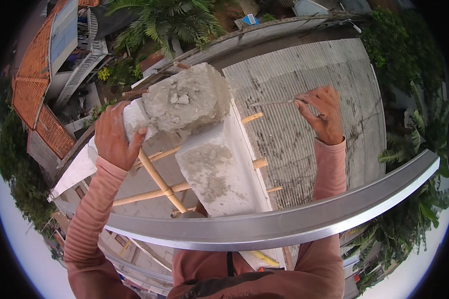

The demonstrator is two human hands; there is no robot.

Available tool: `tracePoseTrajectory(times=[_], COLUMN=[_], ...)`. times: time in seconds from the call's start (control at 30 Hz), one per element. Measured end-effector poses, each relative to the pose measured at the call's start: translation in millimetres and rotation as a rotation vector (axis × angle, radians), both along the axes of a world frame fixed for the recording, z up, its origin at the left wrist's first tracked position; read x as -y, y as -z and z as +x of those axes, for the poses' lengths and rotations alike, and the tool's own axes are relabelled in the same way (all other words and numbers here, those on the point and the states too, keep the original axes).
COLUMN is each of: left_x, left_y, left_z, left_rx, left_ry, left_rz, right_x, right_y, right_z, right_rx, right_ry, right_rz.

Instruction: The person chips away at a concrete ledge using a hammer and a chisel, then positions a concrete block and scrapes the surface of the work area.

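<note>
My left hand (116,135) is closed round the end of a small white block piece (134,117), which touches the left side of a mortar-covered block (187,99). Loose grey crumbs of mortar lie on top of that block. In my right hand (322,113), pinched between thumb and fingers, is a thin grey, mortar-smeared tool (273,103), seen edge-on and pointing left toward the block. Its exact kind cannot be made out. Nearer to me, a white block (209,172) with a grey mortar patch stands below the mortar-covered one.
A silver metal bar (284,226) crosses in front of me, over my forearms. Bamboo poles (154,174) run beside and under the wall. On the right lies a corrugated roof (309,65), well below. Orange-tiled houses (37,94) and a palm (167,22) are farther down.
</note>
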State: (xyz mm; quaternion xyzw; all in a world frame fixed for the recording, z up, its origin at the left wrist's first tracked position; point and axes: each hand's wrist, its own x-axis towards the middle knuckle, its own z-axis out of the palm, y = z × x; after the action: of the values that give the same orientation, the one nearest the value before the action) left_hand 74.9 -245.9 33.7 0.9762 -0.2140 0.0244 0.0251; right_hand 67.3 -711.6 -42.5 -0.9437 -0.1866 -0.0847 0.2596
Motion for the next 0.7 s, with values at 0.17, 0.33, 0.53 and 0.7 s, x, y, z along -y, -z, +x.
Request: tracePoseTrajectory(times=[0.17, 0.33, 0.53, 0.7], left_x=[0.3, -1.9, 1.8, 3.2], left_y=[0.3, 2.4, -9.1, -5.9], left_z=[-0.1, 0.5, 1.6, 0.6], left_rx=[-0.007, 0.041, -0.110, -0.101], left_ry=[0.001, 0.035, -0.062, -0.049], left_rz=[0.001, 0.007, -0.035, -0.045], right_x=[-37.4, -69.6, -18.8, -91.0], right_y=[1.9, 5.3, -19.9, 3.3], right_z=[5.1, 6.5, 17.0, 4.0], right_rx=[-0.033, -0.028, 0.045, -0.091], right_ry=[-0.067, -0.155, -0.139, -0.242], right_rz=[0.057, 0.148, 0.017, 0.147])
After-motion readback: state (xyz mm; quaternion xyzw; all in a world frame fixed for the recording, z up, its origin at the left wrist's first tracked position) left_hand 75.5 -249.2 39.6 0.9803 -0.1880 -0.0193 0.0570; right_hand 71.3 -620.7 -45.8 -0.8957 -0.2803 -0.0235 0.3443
